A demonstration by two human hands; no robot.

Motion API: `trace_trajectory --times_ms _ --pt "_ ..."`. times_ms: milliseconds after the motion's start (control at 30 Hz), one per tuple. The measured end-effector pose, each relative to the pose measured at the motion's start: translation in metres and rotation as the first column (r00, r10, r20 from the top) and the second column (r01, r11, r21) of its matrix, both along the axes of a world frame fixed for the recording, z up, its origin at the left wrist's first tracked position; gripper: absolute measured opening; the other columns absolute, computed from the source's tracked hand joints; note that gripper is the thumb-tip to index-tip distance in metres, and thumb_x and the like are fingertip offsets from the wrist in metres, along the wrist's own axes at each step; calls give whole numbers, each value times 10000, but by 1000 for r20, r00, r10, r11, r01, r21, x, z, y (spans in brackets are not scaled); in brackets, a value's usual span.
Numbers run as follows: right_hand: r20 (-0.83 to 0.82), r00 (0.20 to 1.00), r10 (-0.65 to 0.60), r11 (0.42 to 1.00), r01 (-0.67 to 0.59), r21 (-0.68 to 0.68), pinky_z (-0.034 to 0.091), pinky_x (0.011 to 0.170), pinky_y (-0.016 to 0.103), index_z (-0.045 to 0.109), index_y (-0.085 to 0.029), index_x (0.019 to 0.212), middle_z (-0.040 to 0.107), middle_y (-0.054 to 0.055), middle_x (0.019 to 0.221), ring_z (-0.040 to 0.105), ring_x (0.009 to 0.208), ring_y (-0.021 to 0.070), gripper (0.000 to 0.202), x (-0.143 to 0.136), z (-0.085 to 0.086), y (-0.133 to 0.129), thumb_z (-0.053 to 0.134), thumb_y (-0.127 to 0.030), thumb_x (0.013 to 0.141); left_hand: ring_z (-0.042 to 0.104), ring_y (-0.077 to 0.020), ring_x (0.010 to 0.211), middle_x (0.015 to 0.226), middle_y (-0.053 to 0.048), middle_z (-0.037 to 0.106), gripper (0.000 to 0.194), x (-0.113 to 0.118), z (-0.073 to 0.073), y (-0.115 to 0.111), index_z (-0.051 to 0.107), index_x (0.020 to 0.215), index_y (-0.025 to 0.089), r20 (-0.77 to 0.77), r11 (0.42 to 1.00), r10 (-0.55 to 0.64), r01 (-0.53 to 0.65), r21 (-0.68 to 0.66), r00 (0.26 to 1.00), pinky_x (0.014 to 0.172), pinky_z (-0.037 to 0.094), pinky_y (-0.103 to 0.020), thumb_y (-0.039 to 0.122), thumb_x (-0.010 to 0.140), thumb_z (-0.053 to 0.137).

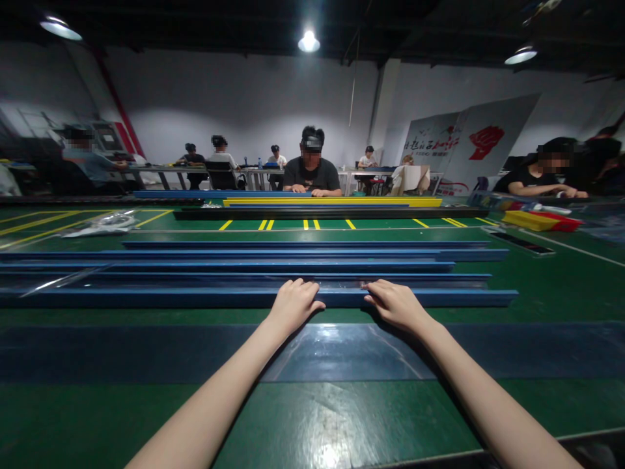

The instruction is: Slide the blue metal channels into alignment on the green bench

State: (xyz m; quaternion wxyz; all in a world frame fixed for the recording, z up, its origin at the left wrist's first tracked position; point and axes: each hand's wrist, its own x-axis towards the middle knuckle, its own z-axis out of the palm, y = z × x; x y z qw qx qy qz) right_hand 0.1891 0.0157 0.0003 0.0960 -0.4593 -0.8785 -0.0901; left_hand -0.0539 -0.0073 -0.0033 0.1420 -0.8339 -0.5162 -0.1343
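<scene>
A long blue rail (439,299) lies crosswise on the green table, nearest me in a row of similar rails. My left hand (296,301) rests over its upper edge, fingers curled across the top and thumb against the front side. A short way to the right, my right hand (390,301) grips the same rail with bent fingers. Between the hands, glossy clear plastic (339,285) shows behind the rail's edge; my fingertips partly hide in it. Closer to me, a wide transparent plastic strip (332,352) lies flat beneath my forearms.
More blue rails (303,245) lie parallel behind. Farther back are a black rail (332,213) and a yellow rail (332,202). A phone-like dark slab (522,243) and yellow tray (530,220) sit at right. A person (311,170) sits opposite; others work around the room.
</scene>
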Motion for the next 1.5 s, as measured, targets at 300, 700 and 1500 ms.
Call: trace_trajectory --times_ms 300,700,1500 --pt "-1 1000 -5 1000 5 -8 323 615 221 559 -184 928 605 68 908 546 796 146 277 0 1 0 320 -312 872 529 -195 816 817 -32 629 265 1 1 0 532 814 180 -17 1000 7 -7 -13 1000 653 339 -288 442 778 514" --pt "-11 1000 -1 1000 1 -13 333 633 219 550 -189 909 603 68 916 548 816 146 266 0 1 -1 319 -316 871 532 -204 812 820 -42 633 253 1 1 1 530 811 184 -9 1000 4 -4 -20 1000 638 341 -290 434 774 526" --pt "2 1000 -22 1000 22 -8 348 629 216 566 -199 979 621 74 913 558 816 158 258 0 1 -1 365 -305 856 554 -202 802 801 -46 635 280 1 4 1 533 794 185 -18 998 33 -34 -48 999 657 376 -282 463 774 509"
